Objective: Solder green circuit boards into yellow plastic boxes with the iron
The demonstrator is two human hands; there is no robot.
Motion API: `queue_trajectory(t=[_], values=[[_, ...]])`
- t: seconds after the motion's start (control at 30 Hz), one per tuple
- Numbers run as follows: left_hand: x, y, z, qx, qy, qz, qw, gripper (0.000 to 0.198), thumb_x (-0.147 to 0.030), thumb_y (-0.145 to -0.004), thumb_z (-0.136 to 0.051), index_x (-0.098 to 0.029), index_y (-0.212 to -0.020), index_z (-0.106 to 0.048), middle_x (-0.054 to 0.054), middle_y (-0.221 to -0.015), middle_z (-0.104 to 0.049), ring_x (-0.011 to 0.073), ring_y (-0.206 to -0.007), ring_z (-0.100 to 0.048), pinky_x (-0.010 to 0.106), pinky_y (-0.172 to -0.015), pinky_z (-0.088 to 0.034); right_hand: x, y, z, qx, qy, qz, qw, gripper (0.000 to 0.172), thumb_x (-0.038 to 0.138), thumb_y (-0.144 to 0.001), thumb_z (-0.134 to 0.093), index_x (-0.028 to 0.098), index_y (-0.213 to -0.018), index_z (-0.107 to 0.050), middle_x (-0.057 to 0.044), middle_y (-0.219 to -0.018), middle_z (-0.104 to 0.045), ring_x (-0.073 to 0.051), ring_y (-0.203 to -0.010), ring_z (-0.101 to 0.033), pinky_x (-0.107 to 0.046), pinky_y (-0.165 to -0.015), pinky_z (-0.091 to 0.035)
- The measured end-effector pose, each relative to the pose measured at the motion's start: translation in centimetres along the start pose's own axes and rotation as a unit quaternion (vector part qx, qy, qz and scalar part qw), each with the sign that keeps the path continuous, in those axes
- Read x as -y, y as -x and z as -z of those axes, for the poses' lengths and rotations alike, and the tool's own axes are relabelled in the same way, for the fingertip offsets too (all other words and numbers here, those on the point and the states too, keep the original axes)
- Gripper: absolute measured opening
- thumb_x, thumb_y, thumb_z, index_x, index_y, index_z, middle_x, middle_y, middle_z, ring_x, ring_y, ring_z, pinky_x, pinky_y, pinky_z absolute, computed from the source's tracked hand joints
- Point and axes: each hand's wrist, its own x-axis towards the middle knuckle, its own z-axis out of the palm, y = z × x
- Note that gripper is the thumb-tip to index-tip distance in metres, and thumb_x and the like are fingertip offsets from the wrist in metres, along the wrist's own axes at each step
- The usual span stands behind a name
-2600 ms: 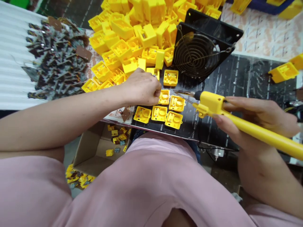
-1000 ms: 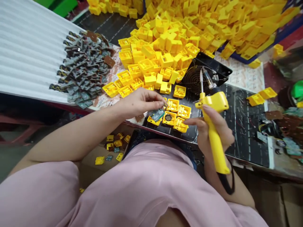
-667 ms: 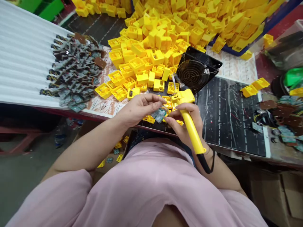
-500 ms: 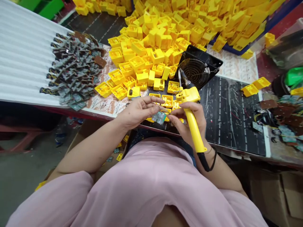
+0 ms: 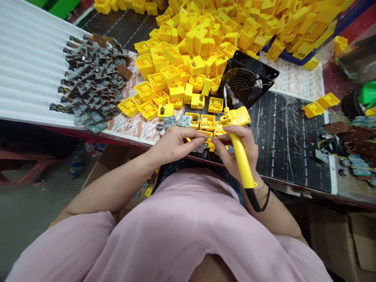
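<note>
My left hand [image 5: 182,143] is closed in a pinch over a small yellow case at the table's near edge; what its fingertips hold is too small to make out. My right hand [image 5: 239,147] is wrapped round a yellow soldering gun [image 5: 242,156], whose tip points away from me toward a black fan [image 5: 243,80]. The right thumb and a fingertip also meet close to the left fingertips. Just beyond my left hand lie a small circuit board [image 5: 185,120] and another board [image 5: 169,122]. Open yellow cases [image 5: 207,122] stand in front of the hands.
A big heap of yellow cases [image 5: 188,58] covers the table's back, spilling from a blue bin [image 5: 305,60]. Wired circuit boards [image 5: 94,82] are piled at left on white corrugated sheet [image 5: 29,62]. More parts [image 5: 352,145] lie at right. A black mat [image 5: 290,137] lies beneath.
The circuit board that showed between my hands is gone from there, and two boards now show beyond my left hand. Both hands have come closer together; the soldering gun remains in my right hand.
</note>
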Motion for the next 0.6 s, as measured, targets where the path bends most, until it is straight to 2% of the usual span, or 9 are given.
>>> queue_trajectory(t=[0.1,0.17,0.23,0.33,0.4,0.47,0.53,0.6], values=[[-0.5,0.3,-0.1,-0.037,-0.09,-0.044,0.994,0.023,-0.034,-0.092,-0.068,-0.024,-0.097,-0.087,0.004,-0.093,-0.085,0.0193,-0.085,-0.079,0.026,-0.085,-0.059,0.2,0.0,0.2,0.025,0.005,0.013,1.0,0.039,0.015,-0.094,-0.077,0.028,-0.125,-0.057,0.005,-0.09,-0.078,-0.012,-0.07,-0.077,-0.02,-0.071,-0.065],[-0.7,0.3,0.0,-0.054,-0.085,-0.033,0.994,0.022,-0.036,-0.091,-0.069,-0.023,-0.093,-0.086,0.004,-0.091,-0.085,0.0196,-0.083,-0.079,0.026,-0.084,-0.059,0.2,0.0,0.4,0.043,0.004,0.017,0.999,0.041,0.017,-0.094,-0.078,0.028,-0.126,-0.056,0.005,-0.092,-0.078,-0.013,-0.073,-0.079,-0.022,-0.074,-0.066],[-0.7,0.2,0.3,-0.061,-0.037,0.0,0.997,0.026,-0.045,-0.09,-0.073,-0.022,-0.088,-0.085,0.005,-0.09,-0.084,0.021,-0.084,-0.078,0.028,-0.082,-0.06,0.1,0.2,0.5,0.054,0.002,0.015,0.998,0.043,0.019,-0.093,-0.081,0.029,-0.127,-0.057,0.004,-0.094,-0.078,-0.014,-0.076,-0.08,-0.023,-0.076,-0.067],[-0.4,-0.1,0.3,-0.071,0.098,0.051,0.991,0.038,-0.058,-0.083,-0.083,-0.02,-0.085,-0.083,0.007,-0.092,-0.084,0.0228,-0.09,-0.078,0.031,-0.085,-0.062,0.0,0.5,0.6,0.058,-0.006,0.005,0.998,0.045,0.021,-0.092,-0.083,0.029,-0.128,-0.058,0.005,-0.094,-0.077,-0.013,-0.078,-0.08,-0.023,-0.077,-0.067],[-0.3,-0.5,0.3,-0.07,0.188,0.076,0.977,0.044,-0.061,-0.077,-0.087,-0.018,-0.09,-0.081,0.007,-0.088,-0.082,0.0224,-0.089,-0.078,0.033,-0.087,-0.062,0.2,0.7,0.5,0.061,-0.014,-0.004,0.998,0.045,0.024,-0.093,-0.083,0.028,-0.129,-0.058,0.004,-0.097,-0.078,-0.014,-0.081,-0.08,-0.023,-0.077,-0.067],[-0.3,-1.0,0.9,-0.059,0.225,0.091,0.968,0.05,-0.06,-0.074,-0.09,-0.018,-0.098,-0.078,0.005,-0.081,-0.079,0.0213,-0.083,-0.077,0.033,-0.081,-0.063,0.4,0.7,0.5,0.067,-0.015,-0.006,0.998,0.042,0.029,-0.092,-0.084,0.027,-0.127,-0.061,0.001,-0.102,-0.08,-0.015,-0.084,-0.081,-0.024,-0.078,-0.068],[-0.6,-1.7,2.4,-0.045,0.19,0.092,0.976,0.049,-0.058,-0.074,-0.089,-0.019,-0.1,-0.075,0.003,-0.077,-0.076,0.02,-0.076,-0.075,0.031,-0.073,-0.061,0.5,0.3,0.8,0.061,0.003,0.007,0.998,0.036,0.031,-0.091,-0.085,0.025,-0.12,-0.066,0.0,-0.102,-0.081,-0.015,-0.083,-0.081,-0.024,-0.079,-0.068],[-1.0,-2.5,4.4,-0.025,0.085,0.07,0.994,0.037,-0.053,-0.079,-0.084,-0.02,-0.095,-0.075,0.004,-0.077,-0.075,0.0186,-0.071,-0.072,0.029,-0.066,-0.057,0.4,-0.1,1.5,0.04,0.035,0.037,0.998,0.026,0.028,-0.09,-0.086,0.025,-0.11,-0.07,0.002,-0.093,-0.081,-0.014,-0.076,-0.08,-0.023,-0.076,-0.067]])
